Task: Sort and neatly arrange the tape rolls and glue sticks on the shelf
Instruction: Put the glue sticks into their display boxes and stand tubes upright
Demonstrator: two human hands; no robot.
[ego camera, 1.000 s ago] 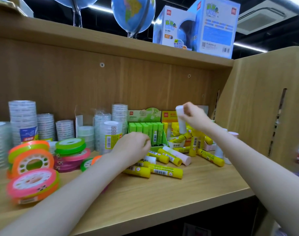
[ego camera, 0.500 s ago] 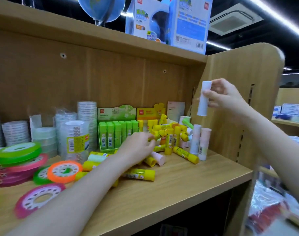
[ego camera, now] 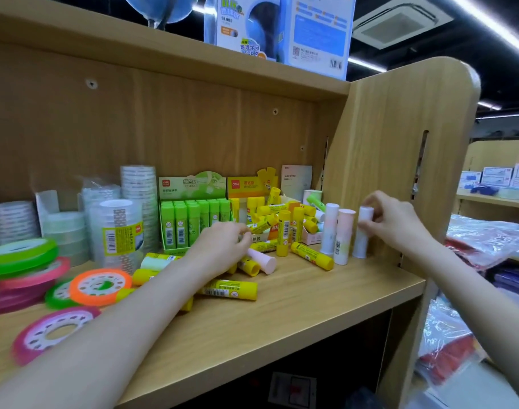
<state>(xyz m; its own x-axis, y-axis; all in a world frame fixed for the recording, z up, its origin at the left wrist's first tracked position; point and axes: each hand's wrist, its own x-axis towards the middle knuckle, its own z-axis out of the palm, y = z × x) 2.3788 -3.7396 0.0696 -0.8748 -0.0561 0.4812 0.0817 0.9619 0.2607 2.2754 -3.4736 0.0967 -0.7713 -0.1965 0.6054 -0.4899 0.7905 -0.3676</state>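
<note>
The right hand [ego camera: 395, 222] has come down from the air, where it held a white glue stick [ego camera: 362, 234] high beside the side panel [ego camera: 400, 143] half a second ago. Now this stick stands upright on the shelf [ego camera: 296, 314], just beside the panel, and it is the third in a short row with a white stick [ego camera: 329, 228] and a pale pink stick [ego camera: 344, 236]. The fingers of the right hand are still curled around the upper part of the stick, near its cap.

The left hand [ego camera: 220, 249] stays in the middle of the shelf, over the heap of lying yellow glue sticks [ego camera: 231, 289]. Its fingers are bent down into the heap, but I cannot tell if they hold something. A pink stick [ego camera: 262, 261] lies just at its right side.

The green glue sticks [ego camera: 193, 222] stand in their display box as before. The coloured tape rolls [ego camera: 100, 286] lie at the left, and the clear tape stacks [ego camera: 119, 234] stand behind them. The view has turned a little more to the right, so fewer tape rolls are seen than earlier.
</note>
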